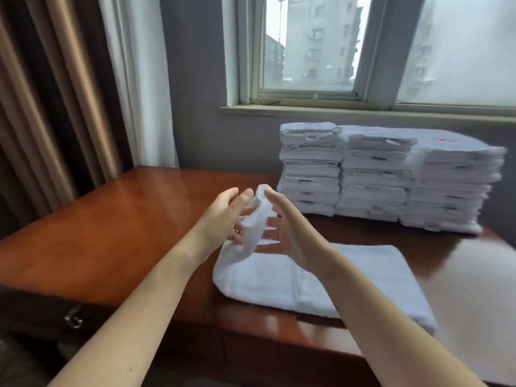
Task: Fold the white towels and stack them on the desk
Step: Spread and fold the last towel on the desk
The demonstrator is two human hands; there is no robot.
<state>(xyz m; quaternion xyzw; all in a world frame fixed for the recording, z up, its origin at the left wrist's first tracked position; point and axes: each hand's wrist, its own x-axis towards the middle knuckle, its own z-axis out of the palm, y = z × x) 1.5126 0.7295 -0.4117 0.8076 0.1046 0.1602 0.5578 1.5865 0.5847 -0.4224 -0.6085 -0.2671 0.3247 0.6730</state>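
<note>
Raising one end of the towel (307,277) for the next fold.
It lies on the surface (125,219) in front of the stacks (377,177). The left hand (223,219) pinches the lifted end, and the right hand (287,230) is spread flat against it. Best to carry it across level and match the edges before pressing.

One white towel (307,277) lies flat along the front edge of the reddish wooden desk (125,219), folded into a long strip. Its left end is lifted off the wood, kinda bunched and blurry. Further back near the wall, the left stack (310,169), middle stack (375,174) and right stack (452,185) of folded white towels sit pressed side by side, all roughly the same height.
</note>
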